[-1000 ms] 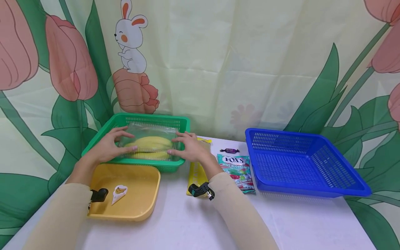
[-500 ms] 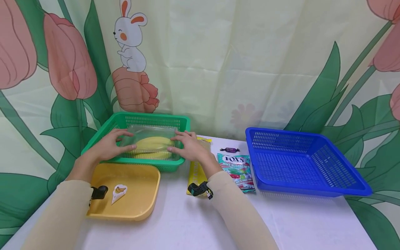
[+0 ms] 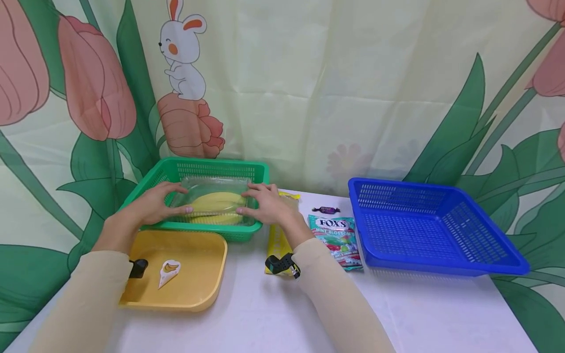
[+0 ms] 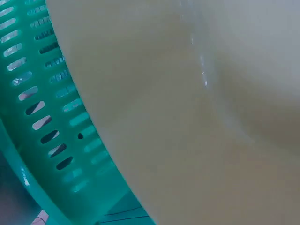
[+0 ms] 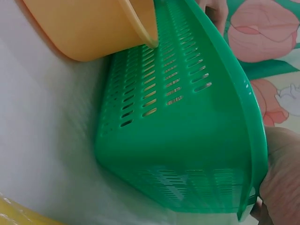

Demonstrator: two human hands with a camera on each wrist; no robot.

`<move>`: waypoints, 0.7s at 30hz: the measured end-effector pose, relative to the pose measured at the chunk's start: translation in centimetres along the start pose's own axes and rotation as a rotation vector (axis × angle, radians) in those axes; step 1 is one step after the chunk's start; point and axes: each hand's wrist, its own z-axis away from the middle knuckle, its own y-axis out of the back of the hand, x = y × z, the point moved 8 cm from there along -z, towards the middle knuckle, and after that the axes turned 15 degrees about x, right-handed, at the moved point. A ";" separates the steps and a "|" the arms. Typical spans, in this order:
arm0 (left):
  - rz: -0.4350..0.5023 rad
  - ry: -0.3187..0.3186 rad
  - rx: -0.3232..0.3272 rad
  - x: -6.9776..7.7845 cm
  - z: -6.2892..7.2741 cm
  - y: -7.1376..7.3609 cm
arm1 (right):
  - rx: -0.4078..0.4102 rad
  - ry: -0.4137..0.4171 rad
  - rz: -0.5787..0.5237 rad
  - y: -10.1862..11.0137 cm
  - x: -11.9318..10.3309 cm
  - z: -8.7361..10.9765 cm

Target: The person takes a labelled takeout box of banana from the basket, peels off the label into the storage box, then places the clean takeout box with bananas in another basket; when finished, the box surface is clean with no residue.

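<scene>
A clear plastic box (image 3: 216, 184) with yellow bananas (image 3: 220, 201) inside sits in the green basket (image 3: 238, 236) at the back left. My left hand (image 3: 156, 203) holds its left end, thumb in front and fingers toward the top. At the opposite end, my right hand (image 3: 268, 202) grips it likewise, with the wrist over the basket's right rim. In the right wrist view part of my right hand (image 5: 286, 173) shows beside that rim. The left wrist view has mostly the yellow tray (image 4: 136, 117), with the green basket wall (image 4: 56, 108) beside it.
The yellow tray with a banana sticker (image 3: 169, 272) stands in front of the green basket. Rightward lie a yellow packet (image 3: 274, 240), a purple wrapped candy (image 3: 325, 210) and a Fox's candy bag (image 3: 335, 238). A blue basket (image 3: 406, 235) stands at the right, before a printed curtain (image 3: 282, 98).
Over the last second the box has sunk slightly and levelled in the green basket, with both hands still at its ends. The other things have stayed in place.
</scene>
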 end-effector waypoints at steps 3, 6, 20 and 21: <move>-0.014 -0.002 -0.010 0.5 -0.1 0.1 | -0.012 0.002 0.030 0.3 -0.1 0.0; -0.023 0.006 -0.024 0.8 -0.1 0.2 | -0.030 -0.009 0.061 0.3 0.0 0.0; 0.113 -0.037 -0.022 1.5 0.4 0.2 | 0.029 0.064 0.108 2.1 -1.4 1.7; 0.140 -0.032 -0.020 1.4 0.6 0.2 | 0.031 0.073 0.103 2.3 -1.6 1.9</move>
